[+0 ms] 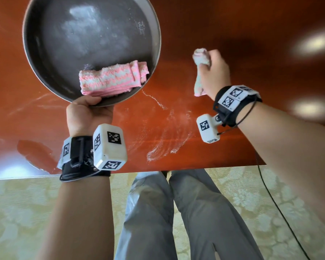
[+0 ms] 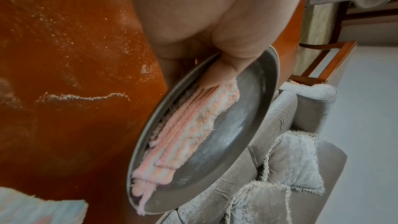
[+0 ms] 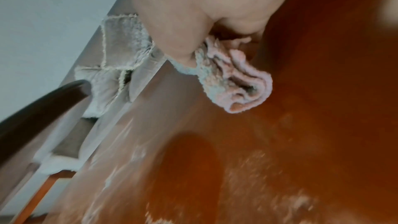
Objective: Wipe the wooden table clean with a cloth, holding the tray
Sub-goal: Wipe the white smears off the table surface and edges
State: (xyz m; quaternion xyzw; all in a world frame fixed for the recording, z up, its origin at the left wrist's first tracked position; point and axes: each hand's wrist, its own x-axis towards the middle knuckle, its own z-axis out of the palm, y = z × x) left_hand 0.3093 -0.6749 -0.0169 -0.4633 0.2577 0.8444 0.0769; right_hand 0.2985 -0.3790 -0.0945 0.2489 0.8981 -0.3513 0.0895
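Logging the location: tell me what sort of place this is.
Probably a home living room: a polished wooden table, a grey upholstered sofa with fringed cushions beside it, and patterned carpet underfoot.

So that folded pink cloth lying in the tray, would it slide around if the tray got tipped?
Probably not much. The folded cloth looks fluffy and soft, likely gripping the round tray. The left hand has its thumb at the cloth's edge, which may pin it. Lifted, it would likely flop open.
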